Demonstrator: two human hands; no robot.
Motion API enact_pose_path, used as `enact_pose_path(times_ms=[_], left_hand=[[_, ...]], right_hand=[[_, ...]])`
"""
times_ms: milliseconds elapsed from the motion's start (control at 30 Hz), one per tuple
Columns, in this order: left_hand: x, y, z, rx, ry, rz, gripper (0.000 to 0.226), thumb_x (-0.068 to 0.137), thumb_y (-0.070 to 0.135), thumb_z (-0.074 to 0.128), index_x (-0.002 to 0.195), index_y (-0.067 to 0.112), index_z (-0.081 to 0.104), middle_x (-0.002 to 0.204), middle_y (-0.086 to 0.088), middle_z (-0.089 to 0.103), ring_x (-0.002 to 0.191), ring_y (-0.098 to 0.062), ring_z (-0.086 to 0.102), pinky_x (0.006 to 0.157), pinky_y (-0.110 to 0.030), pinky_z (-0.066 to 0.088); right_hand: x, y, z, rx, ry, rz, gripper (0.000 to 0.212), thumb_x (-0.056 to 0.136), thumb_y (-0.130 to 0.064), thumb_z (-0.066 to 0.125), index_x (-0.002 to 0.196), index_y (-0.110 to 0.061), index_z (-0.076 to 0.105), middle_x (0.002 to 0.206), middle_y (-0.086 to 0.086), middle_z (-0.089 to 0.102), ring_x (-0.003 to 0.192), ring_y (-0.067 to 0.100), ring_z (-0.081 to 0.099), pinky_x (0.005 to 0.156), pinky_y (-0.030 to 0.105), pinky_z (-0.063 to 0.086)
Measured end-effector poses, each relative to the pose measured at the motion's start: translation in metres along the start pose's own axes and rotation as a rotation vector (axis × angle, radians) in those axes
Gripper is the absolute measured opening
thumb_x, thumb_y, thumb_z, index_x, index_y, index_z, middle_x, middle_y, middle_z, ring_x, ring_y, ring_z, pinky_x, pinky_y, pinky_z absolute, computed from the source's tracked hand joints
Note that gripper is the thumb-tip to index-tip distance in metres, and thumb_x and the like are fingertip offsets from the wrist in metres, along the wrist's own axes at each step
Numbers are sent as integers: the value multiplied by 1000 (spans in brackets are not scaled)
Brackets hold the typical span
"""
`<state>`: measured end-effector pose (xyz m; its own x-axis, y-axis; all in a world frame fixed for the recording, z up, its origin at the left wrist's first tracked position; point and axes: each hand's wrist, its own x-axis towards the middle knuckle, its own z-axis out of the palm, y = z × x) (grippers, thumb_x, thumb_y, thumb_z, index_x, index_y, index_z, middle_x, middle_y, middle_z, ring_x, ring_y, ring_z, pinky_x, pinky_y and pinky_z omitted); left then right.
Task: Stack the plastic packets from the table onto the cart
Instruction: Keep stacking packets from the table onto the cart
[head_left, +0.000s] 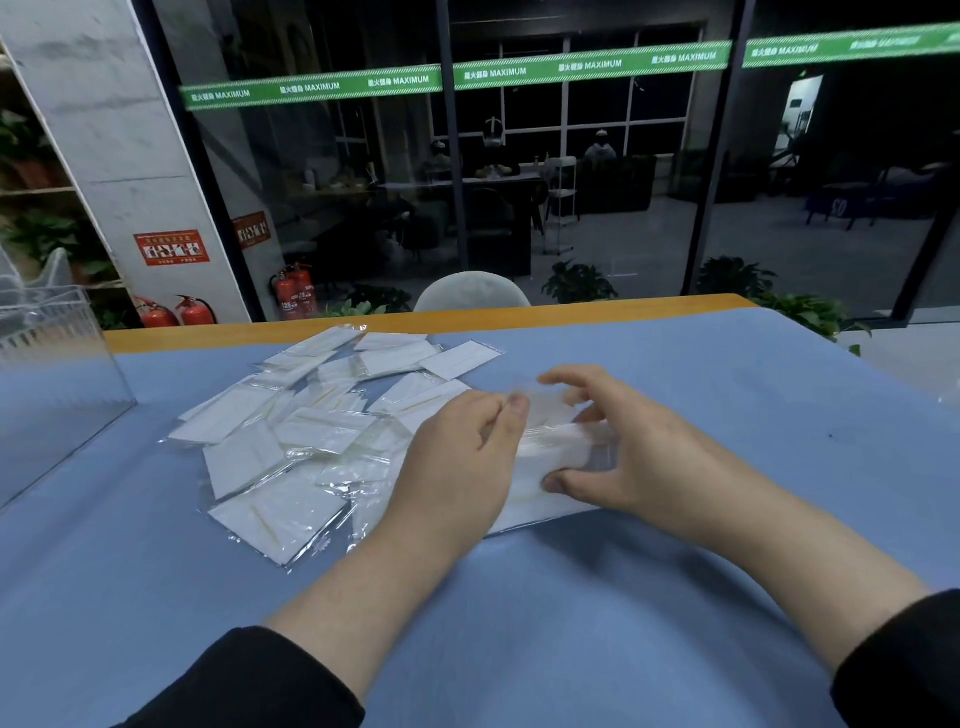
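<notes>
Tabletop (675, 597): a blue surface with an orange far edge is being viewed from the head camera; the packets and both hands are being carried on it.
Loose packets (291, 431): clear plastic packets with white contents are lying scattered and overlapping on the tabletop, left of centre and beside the left hand.
Gathered stack (550, 457): a small pile of packets is being held on the tabletop between the two hands, at the right edge of the loose packets; its upper part is blurred.
Left hand (462, 457): it is being pressed against the left side of the gathered stack, thumb uppermost; its fingers are curled round the stack's far side and are largely hidden behind the hand.
Right hand (618, 452): it is being held against the right side of the gathered stack; its fingers (566, 379) are arched, spread, over the top, and the thumb is being pressed to the near edge.
Sleeves (249, 680): dark cuffs are being worn on both forearms.
Clear container (57, 374): a transparent box is standing at the left edge of the tabletop, well apart from the hands.
Chair (471, 292): a pale backrest is showing just beyond the far edge.
Fire extinguishers (294, 295): red cylinders are standing on the floor by the glass wall.
</notes>
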<state>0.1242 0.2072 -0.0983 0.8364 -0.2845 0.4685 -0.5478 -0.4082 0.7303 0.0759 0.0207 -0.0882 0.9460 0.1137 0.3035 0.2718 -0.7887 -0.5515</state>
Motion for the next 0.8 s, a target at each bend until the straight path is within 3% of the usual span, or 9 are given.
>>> enact_pose_path(times_ms=[67,167,233,300,500,600,700,800], left_hand=[[-1,2,0,-39,0,-13,47,106,43,42,79,8,57,74,-3,57,73,-16,51,70,-37,42],[0,-1,-1,-63,41,-68,34,105,39,47,76,24,56,65,15,56,66,-5,50,61,-19,37],[1,-1,-2,-71,51,-134,46,105,42,47,65,21,40,54,13,40,55,-8,35,53,-24,29],[2,0,-2,-123,69,-205,51,105,49,43,63,20,33,55,13,33,56,-11,30,52,-27,24],[6,-3,-1,17,40,-68,37,102,34,54,73,11,57,60,3,49,63,-16,44,62,-35,36],[9,0,-4,53,28,-32,41,96,44,61,72,12,65,69,-2,62,72,-17,57,72,-37,45],[6,6,-2,95,-19,-32,56,100,47,54,60,8,48,62,-6,48,63,-18,44,65,-41,38],[4,4,-2,2,25,-128,44,102,43,52,76,17,74,75,9,68,76,-6,58,76,-27,46]], right_hand=[[1,3,-1,-54,-22,-25,47,81,-47,78,118,-52,48,115,-29,48,107,-8,49,83,14,41],[3,9,-1,-96,-28,-4,29,81,-57,74,98,-37,61,106,-21,52,96,0,55,84,28,48],[5,13,-2,-113,-26,41,33,79,-62,72,97,-36,63,108,-20,53,95,1,56,85,30,49],[4,15,-3,-81,-19,61,38,78,-62,74,107,-41,60,111,-23,53,97,-2,55,87,29,49],[2,9,2,126,-23,80,80,76,-43,85,124,-67,25,116,-33,44,99,-3,55,84,15,46],[1,7,5,151,-14,20,94,77,-40,85,122,-80,12,122,-40,34,114,-19,41,88,4,39],[1,10,8,135,-35,-6,78,78,-42,84,129,-66,30,129,-43,38,119,-22,37,94,12,39],[5,21,6,99,5,36,42,77,-51,81,110,-40,58,108,-23,56,101,-1,56,91,29,48]])
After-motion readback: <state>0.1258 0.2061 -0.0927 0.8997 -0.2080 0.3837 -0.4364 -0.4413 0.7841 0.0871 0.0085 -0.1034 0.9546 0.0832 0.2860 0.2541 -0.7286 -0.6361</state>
